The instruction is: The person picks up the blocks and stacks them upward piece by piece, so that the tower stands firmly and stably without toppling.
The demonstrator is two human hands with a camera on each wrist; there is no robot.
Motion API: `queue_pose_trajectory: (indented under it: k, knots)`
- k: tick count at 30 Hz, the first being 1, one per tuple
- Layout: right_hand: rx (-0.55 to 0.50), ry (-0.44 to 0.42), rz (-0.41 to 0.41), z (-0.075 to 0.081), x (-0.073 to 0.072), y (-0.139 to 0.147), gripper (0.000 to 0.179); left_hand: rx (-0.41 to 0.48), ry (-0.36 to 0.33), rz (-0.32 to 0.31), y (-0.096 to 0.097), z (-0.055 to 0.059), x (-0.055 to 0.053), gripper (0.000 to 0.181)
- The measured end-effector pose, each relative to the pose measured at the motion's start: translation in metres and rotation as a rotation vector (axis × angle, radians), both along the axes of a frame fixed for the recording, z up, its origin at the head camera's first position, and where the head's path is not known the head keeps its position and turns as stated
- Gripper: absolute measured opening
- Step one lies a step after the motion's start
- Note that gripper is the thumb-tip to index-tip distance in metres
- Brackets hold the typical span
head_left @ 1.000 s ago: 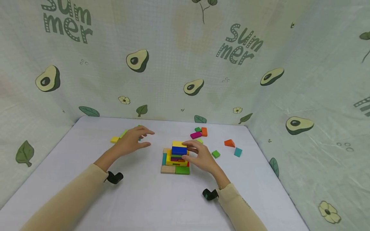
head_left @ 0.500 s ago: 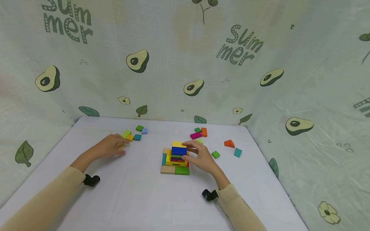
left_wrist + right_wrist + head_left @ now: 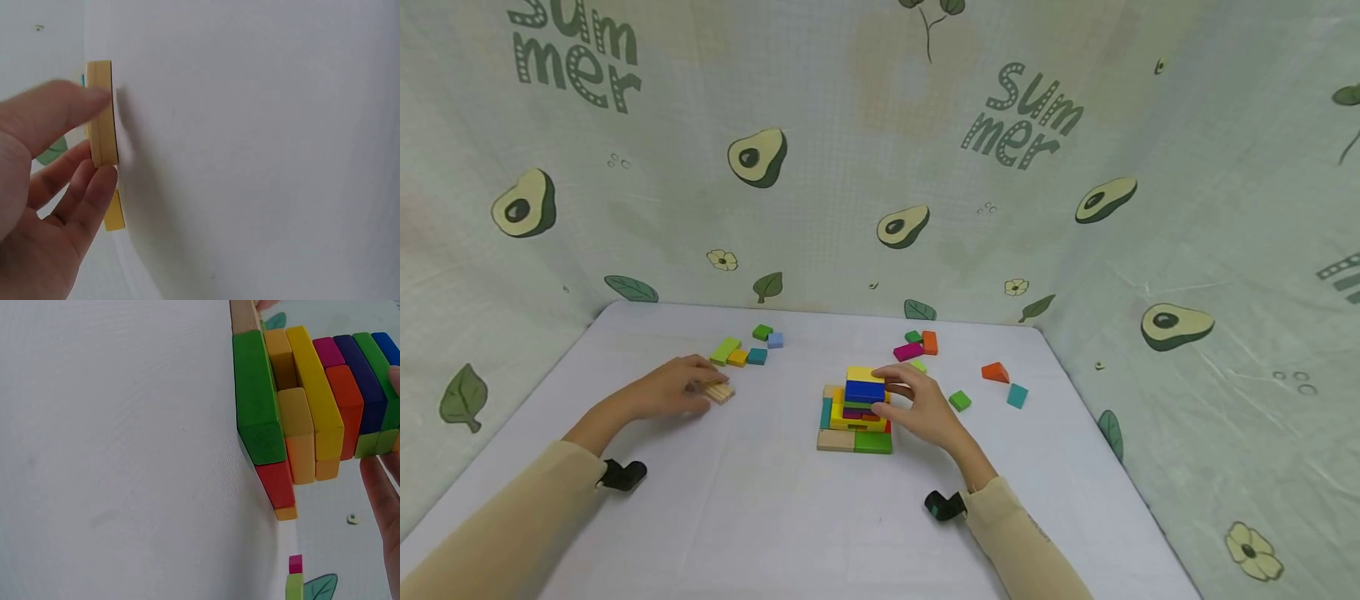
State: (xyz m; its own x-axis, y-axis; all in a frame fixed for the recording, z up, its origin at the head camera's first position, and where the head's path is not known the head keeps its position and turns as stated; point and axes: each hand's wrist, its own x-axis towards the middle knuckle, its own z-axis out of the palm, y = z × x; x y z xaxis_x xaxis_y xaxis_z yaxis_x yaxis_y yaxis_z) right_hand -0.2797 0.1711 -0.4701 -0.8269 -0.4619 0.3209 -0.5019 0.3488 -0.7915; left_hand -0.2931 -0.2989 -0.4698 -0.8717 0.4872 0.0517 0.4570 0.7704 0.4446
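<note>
Left of the middle of the table, my left hand (image 3: 662, 390) pinches pale wooden blocks (image 3: 721, 392). In the left wrist view these wooden blocks (image 3: 103, 134) lie side by side, with the thumb across their face and fingertips at their lower end. My right hand (image 3: 927, 410) holds the upper part of a tower of coloured blocks (image 3: 865, 390) from its right side, thumb and fingers spread around it. Yellow and blue blocks top the tower. A wider base of wood, teal and green blocks (image 3: 873, 442) lies below. In the right wrist view orange, purple and green layers (image 3: 365, 381) show.
Behind the left hand lie loose lime (image 3: 726, 350), yellow (image 3: 737, 357), teal (image 3: 757, 357), green and light-blue blocks. Beyond the tower are magenta (image 3: 908, 352), orange and green ones. To the right sit an orange wedge (image 3: 996, 372), a green block (image 3: 959, 401) and a teal block (image 3: 1017, 396).
My left hand has moved left, away from beside the tower, to the wooden blocks, which have since shifted slightly toward me. My right hand and the tower have stayed put.
</note>
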Motion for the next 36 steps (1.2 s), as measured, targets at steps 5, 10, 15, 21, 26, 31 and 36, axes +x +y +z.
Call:
queue_pose_trajectory:
  k: [5, 10, 15, 21, 26, 31, 36]
  knots:
    - [-0.005, 0.005, 0.005, 0.0, 0.0, 0.0, 0.048, 0.028, -0.001, -0.026, 0.002, 0.0, 0.0, 0.037]
    - [-0.003, 0.012, 0.015, -0.002, -0.001, 0.0, 0.048, 0.007, 0.005, -0.023, 0.004, -0.002, 0.001, 0.033]
    - [-0.002, 0.012, 0.014, -0.002, -0.001, 0.0, 0.048, 0.013, 0.063, -0.035, 0.012, 0.001, 0.003, 0.035]
    - [-0.009, 0.014, 0.007, 0.0, 0.001, 0.001, 0.048, 0.074, 0.174, -0.062, 0.042, 0.017, 0.002, 0.04]
    - [0.0, 0.029, 0.003, 0.001, 0.001, 0.0, 0.049, 0.108, 0.197, -0.107, 0.083, 0.04, 0.003, 0.042]
    - [-0.015, 0.046, 0.003, 0.002, 0.001, 0.0, 0.05, 0.133, 0.196, -0.146, 0.125, 0.06, 0.002, 0.042]
    - [-0.031, 0.076, 0.006, 0.003, 0.001, -0.001, 0.053, 0.148, 0.189, -0.207, 0.157, 0.07, -0.003, 0.039]
